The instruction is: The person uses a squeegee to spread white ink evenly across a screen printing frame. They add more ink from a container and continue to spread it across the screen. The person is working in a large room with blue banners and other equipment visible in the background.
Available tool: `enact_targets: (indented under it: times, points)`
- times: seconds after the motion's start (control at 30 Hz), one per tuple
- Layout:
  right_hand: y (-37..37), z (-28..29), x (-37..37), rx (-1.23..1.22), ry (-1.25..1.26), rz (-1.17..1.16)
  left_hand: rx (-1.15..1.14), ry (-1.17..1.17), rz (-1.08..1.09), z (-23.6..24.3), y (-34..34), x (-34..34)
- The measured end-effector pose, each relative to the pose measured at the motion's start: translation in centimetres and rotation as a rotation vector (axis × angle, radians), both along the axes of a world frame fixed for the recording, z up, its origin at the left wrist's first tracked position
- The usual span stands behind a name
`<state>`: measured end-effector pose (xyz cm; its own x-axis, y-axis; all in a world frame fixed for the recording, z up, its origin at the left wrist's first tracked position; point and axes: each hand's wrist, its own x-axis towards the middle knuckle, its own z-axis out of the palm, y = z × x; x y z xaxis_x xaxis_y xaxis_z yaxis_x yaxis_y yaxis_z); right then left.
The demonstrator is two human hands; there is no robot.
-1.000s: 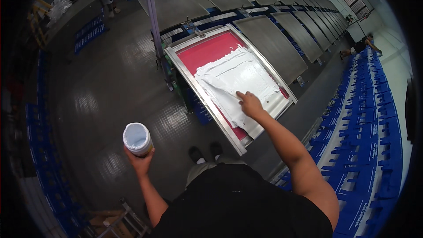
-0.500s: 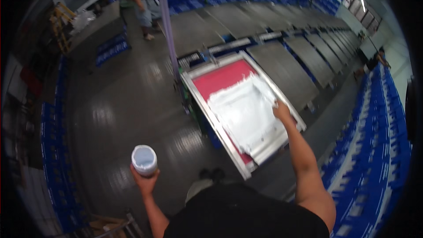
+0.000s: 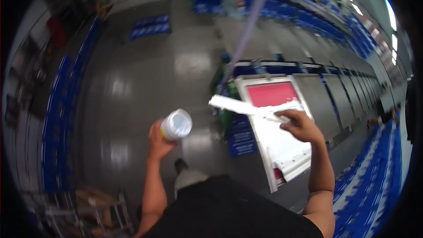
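Note:
My left hand (image 3: pixel 159 143) is wrapped round a white plastic jar (image 3: pixel 178 124), its round pale mouth tilted up toward me. In my right hand (image 3: pixel 302 125) I grip a long flat spatula (image 3: pixel 238 106) thickly coated in white. It points left and crosses above a screen-printing frame (image 3: pixel 264 163) with light metal edges. A thick layer of white ink (image 3: pixel 286 143) covers most of the frame's mesh. Bare pink-red mesh (image 3: pixel 271 93) shows at the far end and in a small patch at the near corner. The jar is apart from the frame, to its left.
Long grey printing tables (image 3: pixel 348 97) run away to the right. A lilac post (image 3: pixel 249 31) rises beyond the frame. Another person (image 3: pixel 231 0) stands at the far side. Blue printed panels (image 3: pixel 55 136) line the left, and a metal rack (image 3: pixel 97 207) stands at lower left.
The view has swung left. My right hand has lifted from the white ink with the spatula, which now shows over the frame's left edge. The jar has come closer to the frame.

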<state>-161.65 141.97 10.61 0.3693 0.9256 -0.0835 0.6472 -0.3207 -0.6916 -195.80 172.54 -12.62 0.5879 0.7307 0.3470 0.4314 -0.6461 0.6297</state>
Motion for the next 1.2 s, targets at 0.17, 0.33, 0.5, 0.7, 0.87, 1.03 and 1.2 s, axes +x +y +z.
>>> enact_targets:
  times: [0.17,0.33,0.5,0.7,0.87,1.03,1.2]
  points:
    - [14.6,3.1,-7.6,0.027,-0.057,0.232,0.158,-0.061,0.016,3.2,10.0,-4.7]
    - [29.9,5.5,-15.8,-0.069,-0.31,0.516,0.2,-0.108,0.164,4.7,15.5,-13.2]
    - [42.4,2.4,-24.0,0.031,-0.498,0.827,0.22,-0.212,0.104,4.2,16.8,-14.8]
    - [55.7,0.7,-29.8,0.343,-0.047,1.096,-0.145,-0.398,0.665,3.0,16.6,-24.4]
    - [71.1,-8.3,-31.9,0.148,0.102,1.044,0.02,-0.619,1.388,0.4,16.2,-36.6]
    - [73.6,-26.9,-37.5,-0.22,-0.114,1.356,0.444,-0.858,2.052,-3.8,11.0,-56.7]
    - [71.8,-44.8,-38.9,-0.462,-0.236,1.263,0.694,-0.816,2.299,-8.6,2.0,-76.3]
